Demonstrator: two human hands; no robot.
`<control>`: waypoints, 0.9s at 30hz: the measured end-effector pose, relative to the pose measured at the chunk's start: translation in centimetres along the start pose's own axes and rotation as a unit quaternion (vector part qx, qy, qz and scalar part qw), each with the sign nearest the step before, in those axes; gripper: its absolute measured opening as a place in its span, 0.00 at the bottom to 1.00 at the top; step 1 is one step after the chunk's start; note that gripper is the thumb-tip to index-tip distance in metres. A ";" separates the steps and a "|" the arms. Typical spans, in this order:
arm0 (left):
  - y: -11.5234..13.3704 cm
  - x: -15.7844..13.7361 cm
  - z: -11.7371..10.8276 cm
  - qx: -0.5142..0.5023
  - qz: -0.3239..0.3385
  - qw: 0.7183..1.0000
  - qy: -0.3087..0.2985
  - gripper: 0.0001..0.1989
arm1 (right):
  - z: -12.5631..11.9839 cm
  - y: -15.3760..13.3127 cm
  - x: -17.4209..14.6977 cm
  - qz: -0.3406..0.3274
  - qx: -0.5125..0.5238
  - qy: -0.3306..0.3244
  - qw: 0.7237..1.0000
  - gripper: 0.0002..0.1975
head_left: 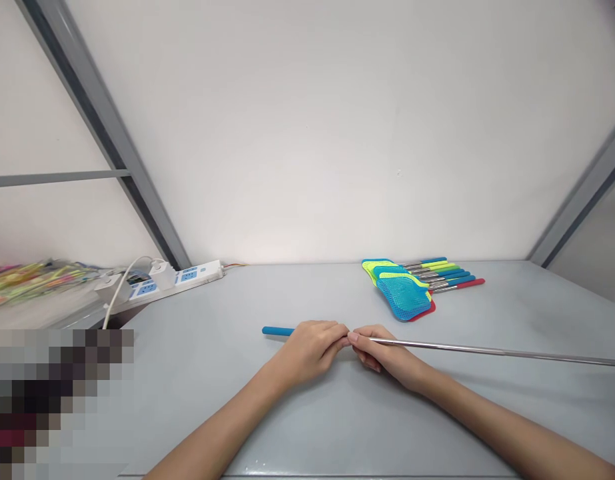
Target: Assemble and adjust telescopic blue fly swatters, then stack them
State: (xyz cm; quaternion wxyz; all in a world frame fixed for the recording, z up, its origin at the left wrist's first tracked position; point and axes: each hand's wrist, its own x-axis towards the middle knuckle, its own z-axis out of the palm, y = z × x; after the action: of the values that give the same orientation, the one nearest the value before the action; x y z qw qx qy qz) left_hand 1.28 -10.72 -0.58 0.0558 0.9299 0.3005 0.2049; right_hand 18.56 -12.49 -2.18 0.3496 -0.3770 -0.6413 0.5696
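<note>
Both hands are on one telescopic fly swatter (pixel 447 347), its thin metal rod drawn out long toward the right edge of the head view. My left hand (pixel 314 343) is closed round the blue handle, whose end sticks out to the left. Close beside it, my right hand (pixel 380 350) pinches the metal rod between thumb and fingers. The rod slopes slightly down to the right and leaves the view, so its far end is hidden. Beyond the hands, several fly swatters (pixel 404 300) with blue, yellow-green and red mesh heads lie in a pile.
A grey table (pixel 227 400) spreads below, with a white wall behind. At the back left is a white power strip (pixel 182 283) with plugs and a cable. Colourful packed items (pixel 37 280) lie on a surface farther left. Grey metal posts (pixel 107 113) stand at both sides.
</note>
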 end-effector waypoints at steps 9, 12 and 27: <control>0.1 0.0 -0.2 0.009 -0.001 1.000 -0.008 0.12 | -0.2 -0.1 -0.3 -0.010 0.046 -0.020 0.999 0.16; 0.1 0.0 -0.2 0.015 -0.001 1.000 -0.006 0.13 | -0.4 0.4 -0.2 -0.020 0.088 -0.047 0.995 0.13; 0.0 0.0 -0.2 0.001 0.006 1.000 -0.001 0.13 | -0.6 1.1 0.0 -0.036 0.117 -0.066 0.990 0.11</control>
State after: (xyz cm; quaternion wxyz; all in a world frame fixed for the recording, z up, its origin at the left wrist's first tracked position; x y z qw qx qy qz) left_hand 1.26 -10.71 -0.42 0.0538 0.9318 0.2954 0.2039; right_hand 19.21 -12.14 -3.23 0.3687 -0.2721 -0.6048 0.6513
